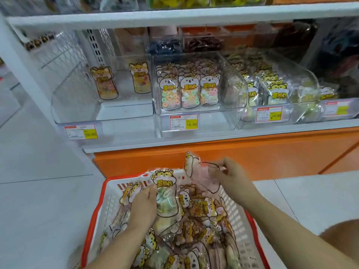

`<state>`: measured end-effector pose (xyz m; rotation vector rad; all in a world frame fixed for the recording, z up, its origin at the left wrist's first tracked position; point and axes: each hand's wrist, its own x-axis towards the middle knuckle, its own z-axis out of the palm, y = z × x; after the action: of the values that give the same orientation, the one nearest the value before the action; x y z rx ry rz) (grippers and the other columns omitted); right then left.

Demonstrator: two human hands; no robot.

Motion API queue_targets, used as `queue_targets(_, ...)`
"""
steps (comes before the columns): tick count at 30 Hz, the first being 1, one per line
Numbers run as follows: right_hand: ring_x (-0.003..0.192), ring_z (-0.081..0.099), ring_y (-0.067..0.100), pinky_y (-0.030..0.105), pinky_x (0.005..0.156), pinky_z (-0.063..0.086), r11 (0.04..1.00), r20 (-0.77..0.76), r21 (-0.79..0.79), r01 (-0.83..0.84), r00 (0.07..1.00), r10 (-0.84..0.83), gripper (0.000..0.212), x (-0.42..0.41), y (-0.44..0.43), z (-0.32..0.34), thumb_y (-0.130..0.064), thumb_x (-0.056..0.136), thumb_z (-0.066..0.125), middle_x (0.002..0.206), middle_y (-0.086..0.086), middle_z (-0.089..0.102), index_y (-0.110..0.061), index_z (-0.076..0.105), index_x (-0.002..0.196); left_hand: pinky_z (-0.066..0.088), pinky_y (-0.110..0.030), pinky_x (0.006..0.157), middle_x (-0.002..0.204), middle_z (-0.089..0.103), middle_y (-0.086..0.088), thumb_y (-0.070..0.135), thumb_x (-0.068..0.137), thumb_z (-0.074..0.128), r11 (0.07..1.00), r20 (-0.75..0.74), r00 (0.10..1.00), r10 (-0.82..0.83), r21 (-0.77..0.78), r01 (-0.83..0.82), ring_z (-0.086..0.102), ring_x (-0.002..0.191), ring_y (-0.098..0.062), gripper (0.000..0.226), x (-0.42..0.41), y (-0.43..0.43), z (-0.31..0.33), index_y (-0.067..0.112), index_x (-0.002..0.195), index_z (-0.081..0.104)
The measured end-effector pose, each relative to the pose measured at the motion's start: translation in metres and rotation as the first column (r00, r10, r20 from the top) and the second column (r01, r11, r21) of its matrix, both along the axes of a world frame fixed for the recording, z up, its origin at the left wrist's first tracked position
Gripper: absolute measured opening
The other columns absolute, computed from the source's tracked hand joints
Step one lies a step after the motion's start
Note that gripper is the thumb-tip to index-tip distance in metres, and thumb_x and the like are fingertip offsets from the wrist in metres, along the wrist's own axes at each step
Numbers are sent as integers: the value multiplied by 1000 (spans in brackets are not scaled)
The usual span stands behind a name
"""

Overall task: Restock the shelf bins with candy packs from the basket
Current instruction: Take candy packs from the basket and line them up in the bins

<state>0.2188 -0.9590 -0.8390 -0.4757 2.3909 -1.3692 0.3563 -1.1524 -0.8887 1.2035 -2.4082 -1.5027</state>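
- Head view looks down on a red-rimmed basket (101, 193) standing on the floor in front of the shelf (194, 136). It sits close under the bins, probably so each pack has only a short way to travel.
- The left hand (142, 205) is down in the basket, its fingers (153, 189) curled round the edge of a green-filled pack (165, 193). The pack is raised upright with its tiger header showing, likely so the flavour can be read.
- The right hand (231, 177) holds a pink pack (196, 167) above the far basket rim, pinched between thumb and fingers. That is one pack per hand, two lifted in all, which suggests sorting by kind before choosing a bin.
- The other candy packs (196, 235) lie heaped loose in the basket, too many and too overlapped to count.
- The left bin (77, 105) holds only two packs, standing at the back. By that count it needs stock most.
- The middle bin (194, 111) shows three ring-candy packs in its front row, with more rows behind.
- The right bin (281, 105) looks full, but its packs are too blurred to count.
- Four price tags (183, 122) hang along the shelf edge, one under each bin front.
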Motion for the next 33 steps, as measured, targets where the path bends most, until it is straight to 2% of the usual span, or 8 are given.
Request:
queue_targets(3,93,59,-10,9,74,47,991,-267,-93,-100,961,72,8,46,-20,13,-27,97,60,107,-22,64,-26,57,89,41,-20,98,130,65,-3,39,108,34,1000,-81,997,8,-24,-9,57,125,-19,46,-1,11,17,13,131,63)
queue_targets(7,129,43,11,46,100,46,938,-679,92,-334,668,304,8,73,-30,-16,-26,86,60,127,-15,57,-26,56,92,52,-31,65,95,76,-9,41,107,38,876,-219,960,175,480,-50,70,80,-22,43,-8,25,46,12,114,68)
queue_targets(12,143,31,13,44,113,35,887,-670,33,-461,648,362,14,58,-30,7,-35,90,68,139,-19,52,-24,63,98,55,-37,69,117,72,-13,59,89,59,579,-272,908,320,814,40,72,93,-26,61,-14,19,68,12,127,67)
queue_targets(15,143,28,6,28,118,24,864,-635,19,-503,662,399,13,43,-23,40,-36,93,64,135,-24,54,-26,67,99,58,-33,63,129,68,-6,47,84,76,657,-402,897,186,729,191,73,101,-19,67,-24,20,85,27,143,50)
queue_targets(18,138,33,-1,17,114,25,912,-653,-57,-405,706,273,19,28,-15,67,-27,92,64,133,-19,54,-26,66,110,55,-29,60,100,75,-1,29,89,66,754,-530,846,53,577,314,71,75,-10,42,-43,33,116,17,129,60)
queue_targets(22,139,21,-12,6,110,18,965,-508,-215,-152,861,22,71,-1,0,105,-23,83,77,151,-19,28,-30,39,143,54,-48,84,120,72,-1,29,91,72,872,-603,793,-79,343,348,70,105,-25,46,-87,46,146,24,134,57)
queue_targets(26,139,31,2,29,113,34,963,-226,-270,-9,973,-54,113,-46,24,145,-28,75,85,155,-13,27,-29,8,157,37,-43,114,148,43,31,55,76,73,903,-651,732,-198,168,395,44,138,-4,84,-132,72,182,58,147,28)
queue_targets(33,93,63,25,42,95,53,893,9,-394,218,972,-234,123,-153,66,158,-12,71,88,122,2,53,-29,2,158,49,-49,104,127,63,15,58,89,56,926,-595,747,-296,14,378,61,119,-16,50,-225,108,209,36,134,53)
